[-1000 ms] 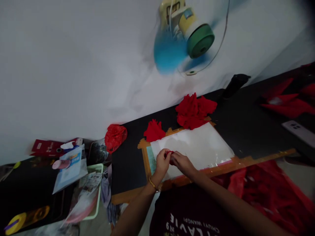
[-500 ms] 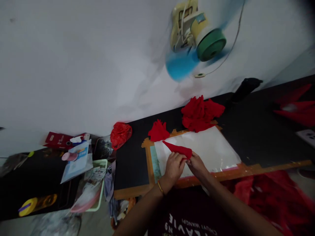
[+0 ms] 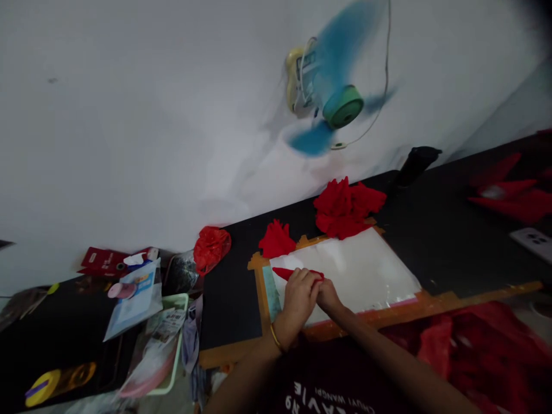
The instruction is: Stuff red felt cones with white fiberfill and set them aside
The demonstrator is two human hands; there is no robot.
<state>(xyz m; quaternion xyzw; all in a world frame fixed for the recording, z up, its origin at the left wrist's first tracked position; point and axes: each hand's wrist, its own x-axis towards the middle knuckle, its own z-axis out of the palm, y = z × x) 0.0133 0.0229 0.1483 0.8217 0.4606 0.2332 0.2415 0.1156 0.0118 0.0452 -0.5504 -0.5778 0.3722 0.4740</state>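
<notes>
A narrow, pointed piece of red cloth [image 3: 283, 272] extends leftward from my hands, low over the white sheet. My left hand [image 3: 299, 294] is wrapped over the cloth, fingers closed around its middle. Pressed against it, my right hand [image 3: 328, 295] is closed at the cloth's wider right end; its fingertips are largely hidden. Beneath them lies the white sheet [image 3: 366, 270], bordered by brown tape on the black table. A small red cloth bunch [image 3: 277, 239] and a larger red cloth pile [image 3: 345, 207] sit beyond the sheet.
A wall fan [image 3: 342, 106] spins above. At the left stand a crumpled red plastic bag [image 3: 211, 249], a green-rimmed basket [image 3: 175, 351] and a yellow-lidded bottle [image 3: 43, 388]. To the right are a black object [image 3: 418, 165], red pointed pieces [image 3: 513, 198] and a power strip [image 3: 532, 241].
The red cloth has turned flatter and looks slimmer. My left hand now covers more of it, and my right hand has drawn in closer against the left. The head view has shifted slightly.
</notes>
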